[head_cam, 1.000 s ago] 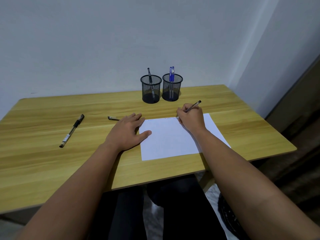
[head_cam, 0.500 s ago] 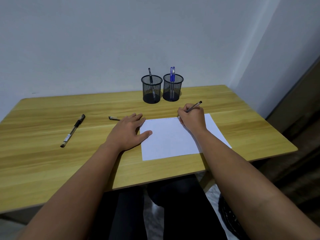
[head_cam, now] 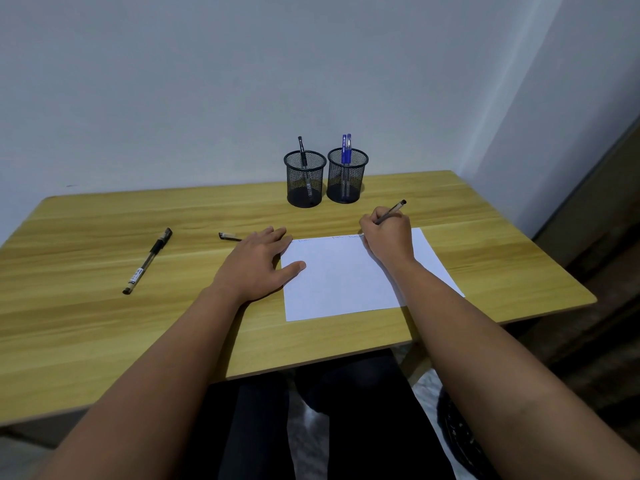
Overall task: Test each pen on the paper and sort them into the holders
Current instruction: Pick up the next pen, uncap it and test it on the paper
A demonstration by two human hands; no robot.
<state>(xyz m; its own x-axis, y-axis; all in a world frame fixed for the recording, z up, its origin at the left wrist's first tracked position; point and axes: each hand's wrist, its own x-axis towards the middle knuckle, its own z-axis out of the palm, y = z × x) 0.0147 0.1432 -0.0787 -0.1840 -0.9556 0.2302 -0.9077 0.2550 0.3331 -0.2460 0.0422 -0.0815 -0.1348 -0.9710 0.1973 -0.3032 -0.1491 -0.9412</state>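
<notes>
A white sheet of paper (head_cam: 343,278) lies on the wooden table (head_cam: 104,323), with faint writing along its far edge. My right hand (head_cam: 389,239) grips a dark pen (head_cam: 393,211), its tip down at the paper's top edge. My left hand (head_cam: 258,265) rests flat on the paper's left edge, fingers spread. A black capped pen (head_cam: 147,261) lies at the left. A pen cap (head_cam: 228,236) lies just left of my left fingers. Two black mesh holders stand at the back: the left holder (head_cam: 304,180) has a black pen, the right holder (head_cam: 346,176) has blue pens.
The table's right edge (head_cam: 561,271) drops off toward a dark floor and a wall corner. My dark-clothed legs (head_cam: 346,410) show under the near edge. A pale wall (head_cam: 207,81) runs right behind the holders.
My right hand with the pen has barely shifted along the paper's top edge. The left hand stays flat on the sheet.
</notes>
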